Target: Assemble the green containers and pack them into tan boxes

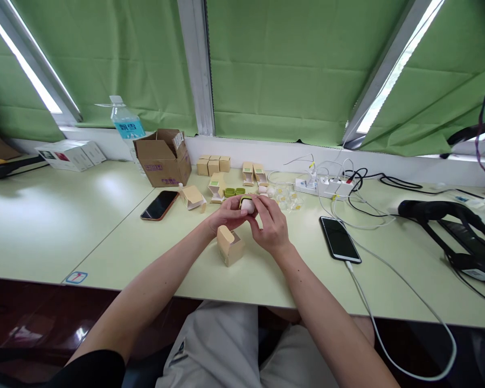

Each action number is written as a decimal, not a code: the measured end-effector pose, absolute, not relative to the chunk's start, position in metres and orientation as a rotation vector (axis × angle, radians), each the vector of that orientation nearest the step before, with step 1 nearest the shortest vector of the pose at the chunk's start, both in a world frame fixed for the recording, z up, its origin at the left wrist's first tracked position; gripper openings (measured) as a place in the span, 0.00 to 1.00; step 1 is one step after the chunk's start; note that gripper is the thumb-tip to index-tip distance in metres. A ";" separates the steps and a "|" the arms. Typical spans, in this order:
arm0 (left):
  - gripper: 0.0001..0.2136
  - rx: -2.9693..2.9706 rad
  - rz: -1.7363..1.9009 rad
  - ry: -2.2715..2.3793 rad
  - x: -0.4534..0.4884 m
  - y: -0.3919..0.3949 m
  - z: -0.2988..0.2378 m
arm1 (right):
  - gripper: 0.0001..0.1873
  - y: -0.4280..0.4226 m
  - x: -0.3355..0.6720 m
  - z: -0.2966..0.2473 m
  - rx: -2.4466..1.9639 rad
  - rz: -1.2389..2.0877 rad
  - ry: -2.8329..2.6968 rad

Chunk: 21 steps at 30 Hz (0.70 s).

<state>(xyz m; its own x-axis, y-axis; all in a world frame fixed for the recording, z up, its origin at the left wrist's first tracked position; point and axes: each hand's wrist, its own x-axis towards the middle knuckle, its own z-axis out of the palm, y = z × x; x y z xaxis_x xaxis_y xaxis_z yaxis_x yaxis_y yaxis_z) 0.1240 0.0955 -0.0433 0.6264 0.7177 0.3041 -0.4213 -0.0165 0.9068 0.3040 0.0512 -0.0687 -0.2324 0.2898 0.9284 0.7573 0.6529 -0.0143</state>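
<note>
Above the table, my left hand [225, 213] and my right hand [272, 225] are together around a white rounded piece with a green rim [248, 204]. My left fingers and thumb are closed on its left side. From the right, my right fingers and thumb press against it; some fingertips are hidden. Just below my hands stands a small open cardboard box [230, 249] with its flap up. Beyond them lie two small green square containers [229, 192]. White round pieces [263, 189] sit partly behind my right hand, beside clear plastic pieces [286, 198].
Small cardboard boxes [213, 165] line the back, near a larger brown carton [164, 161] and a water bottle [127, 125]. A phone [160, 205] lies left; another phone [339, 238] is plugged in at right. A power strip [324, 187], cables and a black headset-like frame [452, 237] occupy the right side.
</note>
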 end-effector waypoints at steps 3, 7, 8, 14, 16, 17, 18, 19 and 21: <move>0.29 1.287 0.922 0.288 0.125 0.095 -0.043 | 0.29 0.051 0.303 -0.070 -0.836 -0.519 -1.796; 0.30 1.200 0.914 0.260 0.125 0.096 -0.042 | 0.32 0.055 0.310 -0.072 -0.896 -0.372 -1.741; 0.30 1.174 0.934 0.259 0.125 0.098 -0.042 | 0.33 0.057 0.315 -0.072 -0.942 -0.343 -1.700; 0.28 0.998 1.072 0.285 0.112 0.110 -0.039 | 0.17 0.073 0.362 -0.075 -1.481 -0.376 -1.362; 0.27 0.953 1.091 0.307 0.107 0.114 -0.039 | 0.18 0.078 0.370 -0.081 -1.706 -0.367 -1.419; 0.26 0.939 1.100 0.320 0.106 0.116 -0.040 | 0.19 0.079 0.372 -0.085 -1.786 -0.356 -1.460; 0.25 0.929 1.109 0.333 0.106 0.118 -0.041 | 0.20 0.081 0.372 -0.088 -1.845 -0.344 -1.504; 0.24 0.924 1.118 0.344 0.106 0.120 -0.043 | 0.20 0.081 0.371 -0.091 -1.890 -0.334 -1.538; 0.24 0.942 1.141 0.363 0.108 0.124 -0.048 | 0.16 0.082 0.368 -0.095 -1.956 -0.324 -1.571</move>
